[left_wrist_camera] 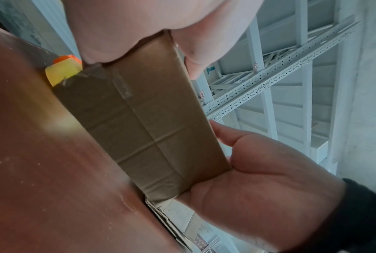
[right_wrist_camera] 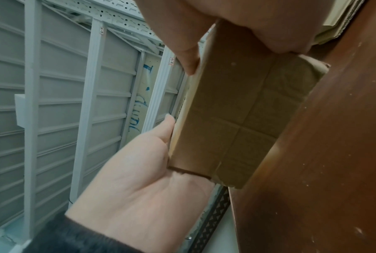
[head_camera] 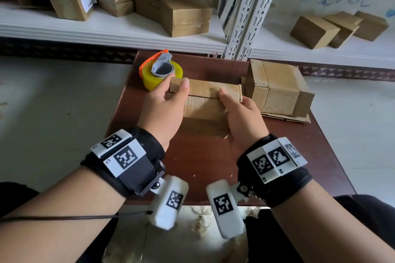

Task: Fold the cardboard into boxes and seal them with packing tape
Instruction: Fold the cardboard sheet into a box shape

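Both hands, the left hand (head_camera: 162,104) and right hand (head_camera: 241,115), are gripping the small brown cardboard box (head_camera: 205,100) above the dark red-brown table (head_camera: 192,162), thumbs pressing its top flaps shut, which are likely springing open if either thumb lifts for the yellow tape roll (head_camera: 160,71).

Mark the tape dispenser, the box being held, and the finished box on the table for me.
tape dispenser (head_camera: 160,71): head view, on the grey hub inside the yellow roll.
held box (head_camera: 205,107): head view, on its near face between the thumbs.
finished box (head_camera: 277,89): head view, on its top face, right of the hands.
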